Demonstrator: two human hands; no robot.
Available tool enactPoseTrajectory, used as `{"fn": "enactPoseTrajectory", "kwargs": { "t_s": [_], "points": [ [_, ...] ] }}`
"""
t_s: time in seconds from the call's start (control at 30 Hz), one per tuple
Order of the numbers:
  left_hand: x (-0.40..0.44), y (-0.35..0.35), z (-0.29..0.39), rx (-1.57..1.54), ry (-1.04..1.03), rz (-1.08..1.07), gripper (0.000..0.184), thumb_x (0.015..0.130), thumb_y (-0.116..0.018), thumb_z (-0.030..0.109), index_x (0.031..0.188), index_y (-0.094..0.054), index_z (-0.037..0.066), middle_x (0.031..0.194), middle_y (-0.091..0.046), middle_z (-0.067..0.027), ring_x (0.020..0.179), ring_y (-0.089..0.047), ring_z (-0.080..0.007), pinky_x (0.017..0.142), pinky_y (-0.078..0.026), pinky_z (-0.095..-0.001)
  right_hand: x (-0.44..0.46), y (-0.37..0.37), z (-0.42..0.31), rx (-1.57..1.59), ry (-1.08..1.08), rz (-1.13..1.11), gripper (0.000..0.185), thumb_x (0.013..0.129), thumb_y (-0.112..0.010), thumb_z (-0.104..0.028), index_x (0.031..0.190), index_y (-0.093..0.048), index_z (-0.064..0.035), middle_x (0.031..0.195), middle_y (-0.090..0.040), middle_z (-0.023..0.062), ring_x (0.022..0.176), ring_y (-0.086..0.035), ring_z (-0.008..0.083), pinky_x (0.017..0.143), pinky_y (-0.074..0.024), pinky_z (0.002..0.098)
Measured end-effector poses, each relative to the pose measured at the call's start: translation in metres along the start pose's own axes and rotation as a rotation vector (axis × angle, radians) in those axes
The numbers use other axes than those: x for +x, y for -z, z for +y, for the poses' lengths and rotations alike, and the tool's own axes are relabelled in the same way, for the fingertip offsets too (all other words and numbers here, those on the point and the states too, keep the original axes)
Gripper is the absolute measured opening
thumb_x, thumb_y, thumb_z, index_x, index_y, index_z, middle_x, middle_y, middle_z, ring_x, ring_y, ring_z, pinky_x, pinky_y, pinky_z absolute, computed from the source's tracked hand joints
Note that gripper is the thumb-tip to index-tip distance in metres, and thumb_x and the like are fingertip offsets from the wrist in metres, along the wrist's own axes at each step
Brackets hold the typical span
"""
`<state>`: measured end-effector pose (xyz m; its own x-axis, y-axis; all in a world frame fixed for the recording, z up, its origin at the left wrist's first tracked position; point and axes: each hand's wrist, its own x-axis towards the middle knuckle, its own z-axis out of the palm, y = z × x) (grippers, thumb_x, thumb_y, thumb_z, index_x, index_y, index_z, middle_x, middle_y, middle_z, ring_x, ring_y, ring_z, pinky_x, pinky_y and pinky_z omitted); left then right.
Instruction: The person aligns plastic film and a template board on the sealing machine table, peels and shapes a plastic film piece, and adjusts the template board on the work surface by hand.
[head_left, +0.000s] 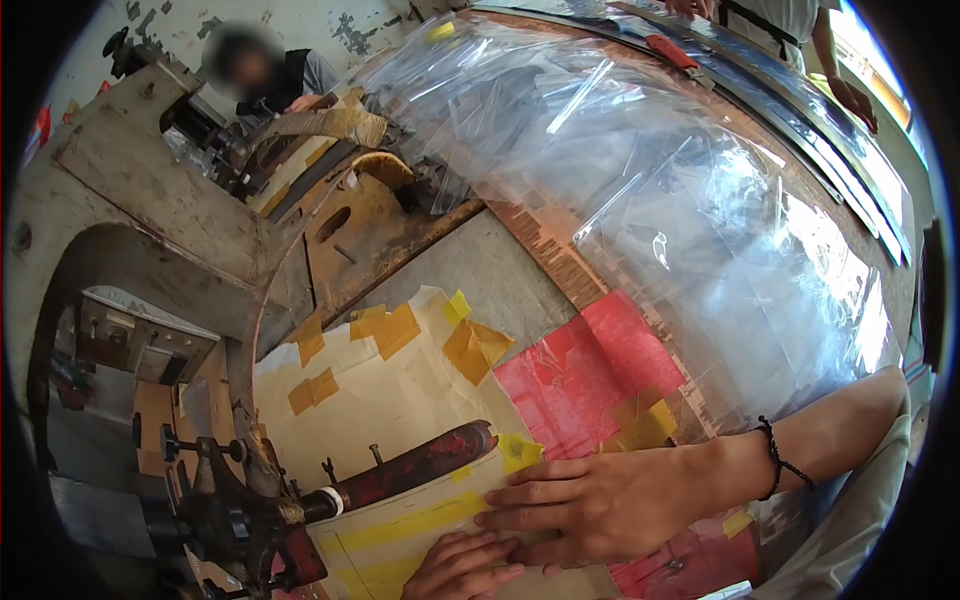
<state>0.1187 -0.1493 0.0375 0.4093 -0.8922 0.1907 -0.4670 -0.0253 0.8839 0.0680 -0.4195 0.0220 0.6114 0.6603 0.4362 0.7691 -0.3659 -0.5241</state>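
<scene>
My right hand (600,505) lies flat, palm down, its fingers stretched over cream paper with yellow tape strips (420,522). A dark braided bracelet (772,460) circles that wrist. Just below it, at the bottom edge of the view, my left hand (462,568) rests on the same surface, fingers extended and almost meeting the right hand's fingertips. I make out nothing held in either hand. Above the taped paper reaches a dark red, worn machine arm (420,465), left of my right hand. Red sheeting (590,370) is beyond my right fingers.
Crumpled clear plastic sheets (680,210) cover the board on the right. A large metal machine frame (170,200) stands left. A red-handled cutter (672,52) lies near long metal strips (780,90). One person (290,75) sits at the back; another person's hand (852,100) shows upper right.
</scene>
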Motion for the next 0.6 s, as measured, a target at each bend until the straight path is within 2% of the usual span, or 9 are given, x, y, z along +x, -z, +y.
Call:
{"fn": "enactPoseTrajectory", "kwargs": {
  "t_s": [0.1,0.4,0.5,0.6],
  "points": [
    [0.0,-0.001,-0.006,0.038,-0.071,0.009,0.03,0.104,-0.047,0.014,0.122,-0.063,-0.004,0.134,-0.056,-0.0259,0.132,-0.047,-0.0445,0.111,-0.031,-0.0577,-0.001,0.001,0.0,-0.016,0.012,0.006,0.036,0.092,-0.051,-0.022,0.117,-0.068,-0.0034,0.137,-0.052,0.0235,0.137,-0.041,0.0381,0.117,-0.0306,0.0469],
    [-0.003,-0.001,-0.007,0.063,-0.055,-0.015,0.029,0.103,-0.047,0.008,0.124,-0.063,-0.004,0.135,-0.055,-0.0257,0.131,-0.047,-0.0454,0.111,-0.03,-0.0584,-0.003,-0.001,0.001,-0.041,0.041,0.02,0.04,0.094,-0.05,-0.021,0.127,-0.061,-0.0002,0.136,-0.052,0.0229,0.136,-0.043,0.0373,0.115,-0.0334,0.0464],
    [-0.004,-0.003,-0.018,0.058,-0.173,0.015,0.029,0.102,-0.047,0.007,0.125,-0.062,-0.004,0.136,-0.055,-0.0253,0.131,-0.046,-0.0458,0.112,-0.03,-0.058,-0.002,-0.001,0.001,-0.042,0.041,0.008,0.041,0.094,-0.05,-0.021,0.127,-0.061,-0.0003,0.136,-0.052,0.0224,0.136,-0.043,0.0371,0.115,-0.0336,0.0464],
    [-0.001,0.003,-0.004,0.103,-0.053,-0.052,0.03,0.102,-0.048,0.005,0.127,-0.062,-0.002,0.136,-0.055,-0.0252,0.133,-0.045,-0.0462,0.112,-0.03,-0.0575,-0.002,-0.001,0.001,-0.048,0.042,0.01,0.041,0.094,-0.05,-0.021,0.127,-0.061,-0.0006,0.135,-0.053,0.0221,0.136,-0.043,0.0369,0.115,-0.0339,0.0462]
  ]
}}
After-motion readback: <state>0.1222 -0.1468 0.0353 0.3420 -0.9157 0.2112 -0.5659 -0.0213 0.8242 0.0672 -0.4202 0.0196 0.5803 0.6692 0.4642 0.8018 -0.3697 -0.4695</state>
